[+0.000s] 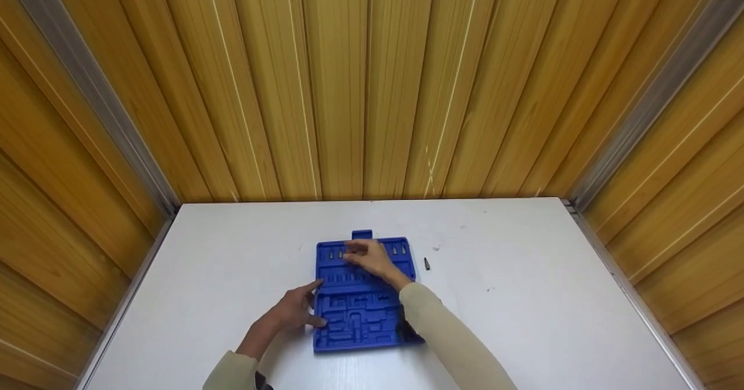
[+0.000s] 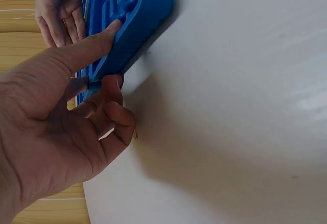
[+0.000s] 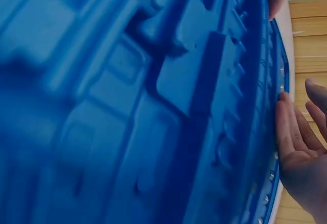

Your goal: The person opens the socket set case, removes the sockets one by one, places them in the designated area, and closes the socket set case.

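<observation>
An unfolded blue plastic tool case [image 1: 354, 320] lies on the white table, its moulded slots facing up. My left hand [image 1: 295, 308] grips the case's left edge; in the left wrist view its thumb [image 2: 104, 35] lies over the rim and the other fingers bend against the side. Over the far half, my right hand [image 1: 372, 257] reaches across a row of small metal bits [image 1: 399, 250]. Its straight fingers [image 3: 288, 124] touch that half in the right wrist view, with the thumb apart. Whether anything is under the fingertips is hidden.
One loose dark bit [image 1: 427, 264] lies on the white table [image 1: 523, 297], right of the case. A blue latch flap [image 1: 362, 235] juts from the case's far edge. Yellow wood-look panels [image 1: 343, 88] stand behind the table and at both sides.
</observation>
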Tool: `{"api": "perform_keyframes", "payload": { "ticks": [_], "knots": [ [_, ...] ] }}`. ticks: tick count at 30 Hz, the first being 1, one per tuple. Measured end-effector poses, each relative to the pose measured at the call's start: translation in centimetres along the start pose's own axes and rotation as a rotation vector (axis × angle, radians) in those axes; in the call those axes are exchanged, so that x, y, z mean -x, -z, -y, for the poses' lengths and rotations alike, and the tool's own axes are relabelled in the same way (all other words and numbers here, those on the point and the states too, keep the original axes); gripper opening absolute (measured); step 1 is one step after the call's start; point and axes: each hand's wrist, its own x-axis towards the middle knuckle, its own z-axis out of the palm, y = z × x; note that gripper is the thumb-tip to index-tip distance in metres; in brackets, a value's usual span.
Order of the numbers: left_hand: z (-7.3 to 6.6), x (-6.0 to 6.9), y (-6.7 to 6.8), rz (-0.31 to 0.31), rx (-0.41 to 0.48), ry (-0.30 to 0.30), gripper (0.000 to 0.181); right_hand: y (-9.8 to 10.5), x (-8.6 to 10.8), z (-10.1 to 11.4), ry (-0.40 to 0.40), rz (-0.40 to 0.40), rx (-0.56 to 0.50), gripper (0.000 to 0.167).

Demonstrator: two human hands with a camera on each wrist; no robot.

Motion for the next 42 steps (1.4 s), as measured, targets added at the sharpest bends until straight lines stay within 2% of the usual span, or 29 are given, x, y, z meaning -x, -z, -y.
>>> {"api": "perform_keyframes", "payload": {
  "ticks": [6, 9, 14, 21, 26, 31, 39, 42],
  "knots": [
    [-0.1, 0.2, -0.5, 0.022, 0.021, -0.013, 0.095, -1.2, 0.0, -0.1, 0.012, -0.076, 0.067, 0.032],
    [-0.2, 0.2, -0.5, 0.030, 0.016, 0.008, 0.096, -1.8, -0.1, 0.3, 0.008, -0.097, 0.180, 0.030],
    [-0.4, 0.3, -0.4, 0.038, -0.010, 0.015, 0.096, -3.4, -0.4, 1.2, -0.078, -0.154, 0.382, 0.028],
    [-0.6, 0.2, -0.6, 0.031, -0.011, -0.021, 0.095, -4.1, -1.1, 1.9, -0.144, -0.138, 0.544, 0.025],
    [-0.6, 0.1, -0.6, 0.028, -0.003, -0.031, 0.095, -4.2, -1.5, 2.1, -0.195, -0.103, 0.560, 0.028],
    [-0.5, 0.1, -0.3, 0.027, -0.011, -0.007, 0.095, -4.5, -1.6, 2.7, -0.198, -0.074, 0.558, 0.026],
    [-0.4, 0.0, 0.1, 0.015, -0.034, 0.057, 0.094, -4.6, -1.9, 2.9, -0.155, -0.020, 0.535, 0.018],
    [-0.4, -0.3, 0.1, 0.008, -0.042, 0.066, 0.094, -4.5, -1.8, 2.6, -0.124, -0.043, 0.503, 0.018]
  ]
}}
